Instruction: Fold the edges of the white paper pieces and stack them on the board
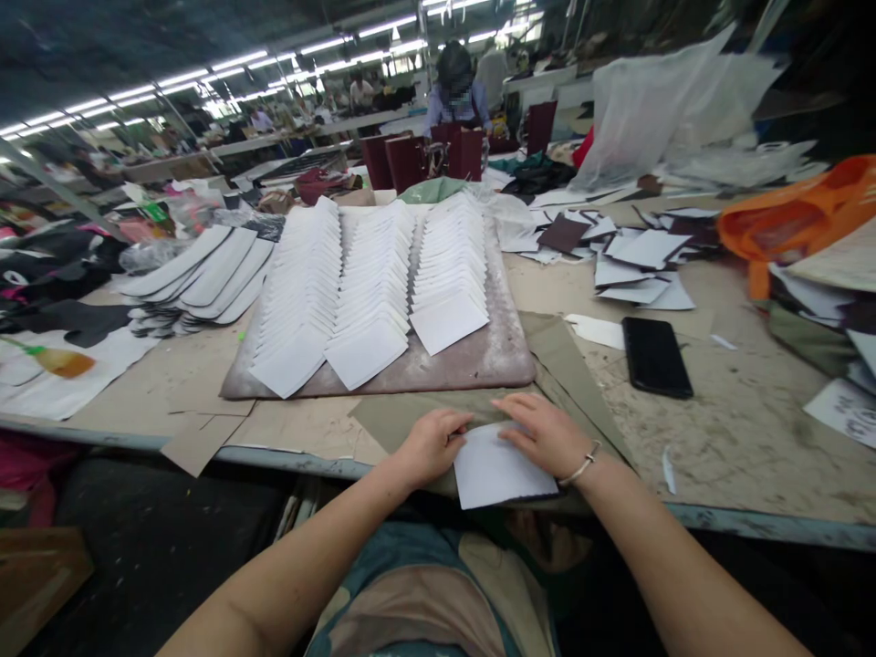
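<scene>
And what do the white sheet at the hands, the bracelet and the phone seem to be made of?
White sheet: matte, probably paper or card, by its plain face and crisp edges. Bracelet: likely metal, pale with a slight shine. Phone: perhaps glass or plastic, its black face looking smooth.

Bright tube lights point(239, 61) overhead; long worktables point(370, 119) beyond.
</scene>
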The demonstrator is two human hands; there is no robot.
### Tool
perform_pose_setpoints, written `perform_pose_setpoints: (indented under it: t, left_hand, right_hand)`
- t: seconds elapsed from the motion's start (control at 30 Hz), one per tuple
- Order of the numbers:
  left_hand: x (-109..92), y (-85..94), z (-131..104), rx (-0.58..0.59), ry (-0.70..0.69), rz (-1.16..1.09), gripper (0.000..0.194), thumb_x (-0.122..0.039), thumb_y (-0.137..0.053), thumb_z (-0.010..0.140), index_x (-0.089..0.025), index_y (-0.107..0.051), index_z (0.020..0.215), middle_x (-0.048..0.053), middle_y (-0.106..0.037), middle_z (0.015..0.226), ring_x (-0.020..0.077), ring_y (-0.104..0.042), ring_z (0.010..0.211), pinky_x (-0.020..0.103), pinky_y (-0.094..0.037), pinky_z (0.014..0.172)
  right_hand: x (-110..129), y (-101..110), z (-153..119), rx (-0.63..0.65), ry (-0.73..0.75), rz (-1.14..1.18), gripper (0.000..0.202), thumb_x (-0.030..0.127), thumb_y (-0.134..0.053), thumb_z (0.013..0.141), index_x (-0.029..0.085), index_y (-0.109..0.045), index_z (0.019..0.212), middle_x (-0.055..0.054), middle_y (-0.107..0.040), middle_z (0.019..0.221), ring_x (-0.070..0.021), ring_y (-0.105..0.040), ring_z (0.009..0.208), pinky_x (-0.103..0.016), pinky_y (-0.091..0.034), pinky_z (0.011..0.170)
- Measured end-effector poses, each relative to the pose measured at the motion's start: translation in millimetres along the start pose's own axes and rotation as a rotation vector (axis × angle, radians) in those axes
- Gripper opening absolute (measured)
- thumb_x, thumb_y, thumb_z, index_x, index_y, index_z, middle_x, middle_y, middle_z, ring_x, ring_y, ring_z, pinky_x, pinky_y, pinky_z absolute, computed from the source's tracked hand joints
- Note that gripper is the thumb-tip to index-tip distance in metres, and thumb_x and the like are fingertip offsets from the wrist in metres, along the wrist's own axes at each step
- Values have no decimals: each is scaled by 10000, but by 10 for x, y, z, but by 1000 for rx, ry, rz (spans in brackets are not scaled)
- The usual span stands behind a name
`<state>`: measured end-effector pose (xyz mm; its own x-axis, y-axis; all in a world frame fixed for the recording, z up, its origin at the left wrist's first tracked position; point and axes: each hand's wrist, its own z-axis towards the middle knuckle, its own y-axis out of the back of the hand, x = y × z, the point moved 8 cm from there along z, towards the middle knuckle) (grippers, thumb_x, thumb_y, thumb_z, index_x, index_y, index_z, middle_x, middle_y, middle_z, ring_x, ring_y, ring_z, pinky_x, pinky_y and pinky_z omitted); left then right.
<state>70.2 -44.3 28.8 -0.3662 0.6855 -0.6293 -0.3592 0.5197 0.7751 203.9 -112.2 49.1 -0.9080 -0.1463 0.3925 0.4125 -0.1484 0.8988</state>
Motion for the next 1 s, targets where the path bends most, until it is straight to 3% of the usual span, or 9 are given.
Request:
perform_pose_setpoints:
  t: [0.13,0.4,0.7,1.0]
  left_hand:
    - [-10,-30,27,35,-39,78,378,-101,-510,793,-182,-609,1149,45,-626,869,166,-565,823,282,-463,781]
    - [17,-36,-60,-16,-173,200,240,-259,-476,912,-236,-701,990,57,-596,856,161,-525,792,297,-439,763]
    - [-49,-129,-120,23,-276,347,277,-202,-421,921,-233,-665,1047,64,-584,896,175,-482,829,311,-409,788]
    - [-149,-147,-108,137,-324,457,219,-248,-444,920,-227,-619,1050,66,-566,909,197,-462,887,326,-369,762]
  right_hand:
    - [86,-248,78,102,40,13,270,208,-633,804,237,-668,1069,-41,-623,887,-182,-536,852,-327,-418,791]
    - [30,-251,31,4,108,112,146,223,-619,836,288,-727,908,-12,-610,785,-134,-515,738,-293,-371,747]
    - [139,-271,-12,125,107,54,275,107,-528,851,298,-701,942,-9,-605,853,-145,-541,823,-438,-257,987]
    - [270,-261,-32,223,169,-87,334,86,-492,837,290,-662,1039,-27,-615,927,-177,-508,886,-484,-179,1049]
